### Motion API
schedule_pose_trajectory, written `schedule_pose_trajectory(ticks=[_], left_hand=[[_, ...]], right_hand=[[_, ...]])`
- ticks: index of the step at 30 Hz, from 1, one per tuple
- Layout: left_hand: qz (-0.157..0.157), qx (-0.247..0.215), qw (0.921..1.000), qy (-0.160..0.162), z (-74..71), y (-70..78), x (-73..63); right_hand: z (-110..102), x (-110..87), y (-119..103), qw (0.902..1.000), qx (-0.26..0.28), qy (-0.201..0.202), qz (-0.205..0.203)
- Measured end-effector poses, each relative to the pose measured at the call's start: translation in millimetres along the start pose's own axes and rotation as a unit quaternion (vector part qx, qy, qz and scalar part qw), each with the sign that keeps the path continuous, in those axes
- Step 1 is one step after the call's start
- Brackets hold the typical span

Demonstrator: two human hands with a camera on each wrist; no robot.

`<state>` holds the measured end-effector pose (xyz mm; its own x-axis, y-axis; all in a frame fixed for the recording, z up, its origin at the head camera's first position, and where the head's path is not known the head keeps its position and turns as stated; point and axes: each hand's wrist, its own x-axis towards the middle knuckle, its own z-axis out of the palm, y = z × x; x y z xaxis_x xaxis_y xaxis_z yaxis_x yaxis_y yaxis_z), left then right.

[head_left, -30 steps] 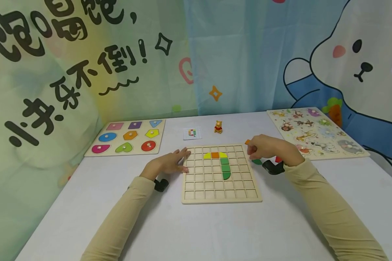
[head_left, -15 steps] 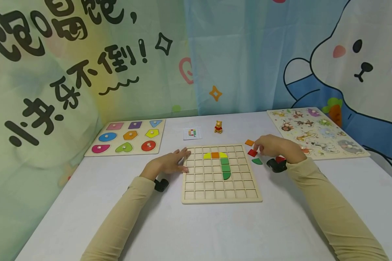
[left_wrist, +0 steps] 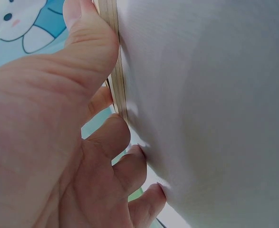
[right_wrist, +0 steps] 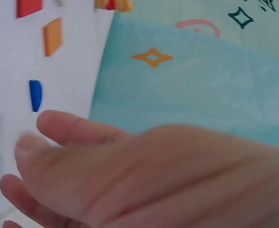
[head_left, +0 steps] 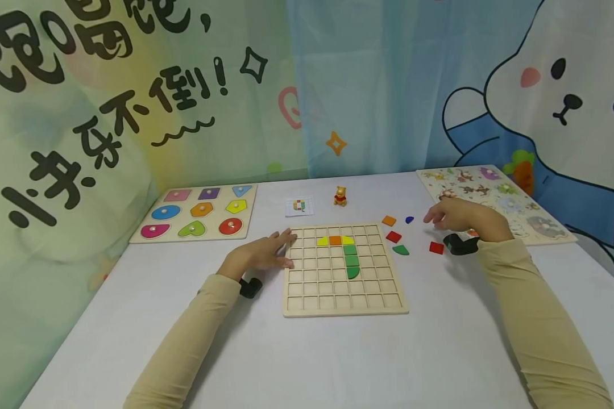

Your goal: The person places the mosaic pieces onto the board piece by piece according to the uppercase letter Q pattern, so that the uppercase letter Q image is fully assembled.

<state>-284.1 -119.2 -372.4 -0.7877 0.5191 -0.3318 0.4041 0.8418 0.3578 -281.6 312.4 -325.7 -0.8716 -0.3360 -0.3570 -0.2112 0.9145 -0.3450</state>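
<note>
My left hand (head_left: 258, 253) rests with spread fingers at the left edge of a wooden grid board (head_left: 317, 295); in the left wrist view the thumb and fingertips touch the board's rim (left_wrist: 114, 52). Yellow rounded pieces, an orange square (head_left: 335, 241) and a column of green pieces (head_left: 351, 261) sit in the grid. My right hand (head_left: 463, 220), fingers loosely bent and holding nothing visible, is over the table right of a small blue rounded piece (right_wrist: 36, 95). Nearby lie an orange square (head_left: 389, 220), two red squares (head_left: 436, 247) and a green quarter-round (head_left: 401, 250).
Behind the board are a pattern card (head_left: 299, 206) and a small bear figurine (head_left: 340, 196). A shape-knob puzzle (head_left: 215, 227) lies at the back left, an animal puzzle board (head_left: 552, 238) at the back right, partly behind the right hand. A printed curtain (head_left: 363, 85) hangs behind the table.
My right hand has moved from the loose pieces rightward toward the animal puzzle, uncovering the orange and red squares, the green quarter-round and the blue piece. The left hand stays on the board's edge.
</note>
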Motion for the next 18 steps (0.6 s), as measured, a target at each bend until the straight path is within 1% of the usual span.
schedule_pose_trajectory(ticks=[2, 4, 7, 12, 16, 18], left_hand=[[-0.003, -0.001, 1.0, -0.003, -1.6, -0.3, -0.4], [-0.004, -0.006, 1.0, -0.006, -1.8, -0.5, -0.8], [-0.01, -0.006, 0.9999, -0.007, -0.7, -0.8, -1.1], [-0.012, -0.003, 0.9999, -0.002, -0.2, -0.2, -1.0], [-0.01, -0.003, 0.9999, -0.002, 0.2, -0.9, 0.5], [-0.009, -0.003, 1.0, -0.002, 0.0, -1.3, 1.0]], right_hand=[[-0.8, 0.8, 0.8, 0.9992, 0.027, -0.024, 0.013], [-0.6, 1.5, -1.0, 0.997, 0.046, -0.052, 0.036], [0.9, 1.5, -4.7, 0.9933, 0.047, -0.073, 0.076], [5.8, -0.1, -7.5, 0.9912, 0.033, -0.062, 0.112], [10.3, 1.2, -7.8, 0.9908, 0.03, -0.054, 0.121], [11.4, 3.2, -8.1, 0.9911, 0.027, -0.057, 0.117]])
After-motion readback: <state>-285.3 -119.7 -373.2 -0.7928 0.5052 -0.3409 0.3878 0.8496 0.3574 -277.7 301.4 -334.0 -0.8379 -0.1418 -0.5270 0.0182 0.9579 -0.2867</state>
